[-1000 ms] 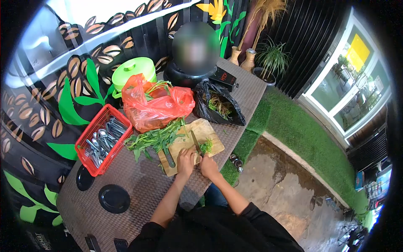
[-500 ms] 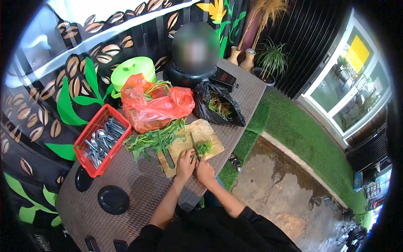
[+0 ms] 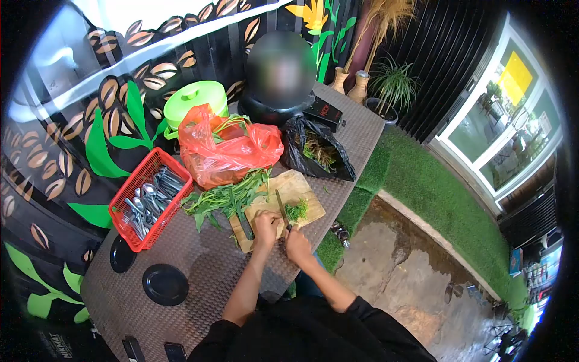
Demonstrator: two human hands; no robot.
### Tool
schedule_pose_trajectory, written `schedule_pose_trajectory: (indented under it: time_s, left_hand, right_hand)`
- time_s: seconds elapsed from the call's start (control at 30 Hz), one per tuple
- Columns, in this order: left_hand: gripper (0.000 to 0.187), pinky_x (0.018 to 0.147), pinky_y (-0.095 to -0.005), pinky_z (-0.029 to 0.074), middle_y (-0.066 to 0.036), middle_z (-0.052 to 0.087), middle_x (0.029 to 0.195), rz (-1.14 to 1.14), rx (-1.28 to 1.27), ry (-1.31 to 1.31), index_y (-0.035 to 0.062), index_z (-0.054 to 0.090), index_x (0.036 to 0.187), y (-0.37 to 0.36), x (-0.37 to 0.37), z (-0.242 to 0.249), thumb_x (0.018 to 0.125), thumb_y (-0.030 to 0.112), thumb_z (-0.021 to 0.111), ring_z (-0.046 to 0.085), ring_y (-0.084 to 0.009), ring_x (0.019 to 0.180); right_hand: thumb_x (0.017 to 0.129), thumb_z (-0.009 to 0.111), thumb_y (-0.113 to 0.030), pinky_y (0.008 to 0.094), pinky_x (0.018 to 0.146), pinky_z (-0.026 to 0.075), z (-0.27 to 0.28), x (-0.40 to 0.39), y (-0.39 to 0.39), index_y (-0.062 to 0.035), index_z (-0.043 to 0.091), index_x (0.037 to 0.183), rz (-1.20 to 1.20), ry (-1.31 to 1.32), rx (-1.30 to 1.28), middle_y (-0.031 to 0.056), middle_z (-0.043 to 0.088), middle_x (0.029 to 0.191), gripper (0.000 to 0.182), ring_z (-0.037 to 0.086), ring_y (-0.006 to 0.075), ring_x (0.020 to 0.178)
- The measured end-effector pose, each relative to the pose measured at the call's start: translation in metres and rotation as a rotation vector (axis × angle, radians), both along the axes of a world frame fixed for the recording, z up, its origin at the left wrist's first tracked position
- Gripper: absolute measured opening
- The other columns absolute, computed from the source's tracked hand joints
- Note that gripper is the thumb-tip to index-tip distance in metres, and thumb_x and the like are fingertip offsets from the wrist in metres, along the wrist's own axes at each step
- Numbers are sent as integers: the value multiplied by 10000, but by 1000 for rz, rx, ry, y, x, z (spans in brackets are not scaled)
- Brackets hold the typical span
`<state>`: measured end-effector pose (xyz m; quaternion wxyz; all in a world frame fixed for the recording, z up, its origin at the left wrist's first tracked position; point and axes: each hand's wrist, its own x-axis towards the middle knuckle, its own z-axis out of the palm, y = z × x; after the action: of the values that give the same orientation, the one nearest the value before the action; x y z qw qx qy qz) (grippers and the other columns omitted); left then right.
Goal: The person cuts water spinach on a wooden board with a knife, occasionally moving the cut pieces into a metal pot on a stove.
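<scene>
On the wooden cutting board (image 3: 297, 183), my right hand (image 3: 297, 244) is closed round the handle of a knife (image 3: 281, 204), its blade pointing away from me. A small heap of chopped greens (image 3: 296, 210) lies just right of the blade. My left hand (image 3: 265, 228) rests on the near left part of the board with its fingers curled towards the knife; whatever is under them is hidden. Whole leafy green stems (image 3: 228, 198) lie across the board's left edge and onto the table.
A red basket of cutlery (image 3: 119, 212) and two black plates (image 3: 165, 285) stand left. Behind the board are a red plastic bag (image 3: 226, 157), a black bag with plant scraps (image 3: 345, 158) and a green lidded container (image 3: 194, 99). The woven table (image 3: 208, 271) ends on the right.
My left hand has drawn slightly left, leaving a wider gap to the knife. The knife stays in my right hand beside the chopped heap. The whole view has shifted a little.
</scene>
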<state>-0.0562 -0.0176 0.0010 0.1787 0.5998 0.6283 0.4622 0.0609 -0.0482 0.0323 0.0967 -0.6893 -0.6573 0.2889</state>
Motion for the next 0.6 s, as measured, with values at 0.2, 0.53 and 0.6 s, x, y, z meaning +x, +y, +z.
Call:
schedule_pose_trajectory:
  time_s: [0.2, 0.53, 0.6]
  left_hand:
    - [115, 802, -386, 432, -134, 632, 849, -71, 144, 183, -7, 682, 826, -18, 7, 10, 731, 29, 629, 546, -306, 879]
    - [268, 735, -407, 459, -167, 636, 830, 81, -11, -88, 9, 557, 1046, -21, 16, 13, 782, 12, 605, 593, -323, 841]
    - [380, 724, -412, 458, -175, 637, 830, 109, -40, -262, 27, 487, 1152, -20, 15, 15, 790, 6, 603, 605, -331, 832]
  right_hand:
    - [937, 414, -317, 494, 723, 507, -3, 4, 12, 29, 429, 1042, 66, 3, 45, 274, 628, 865, 362, 625, 429, 832]
    - [935, 414, -299, 522, 700, 498, -3, 3, 9, 38, 432, 1023, 55, 8, 77, 303, 612, 835, 349, 613, 461, 787]
    - [935, 412, -293, 522, 698, 499, -3, 3, 2, 43, 433, 1033, 68, 22, 90, 302, 611, 847, 350, 610, 464, 795]
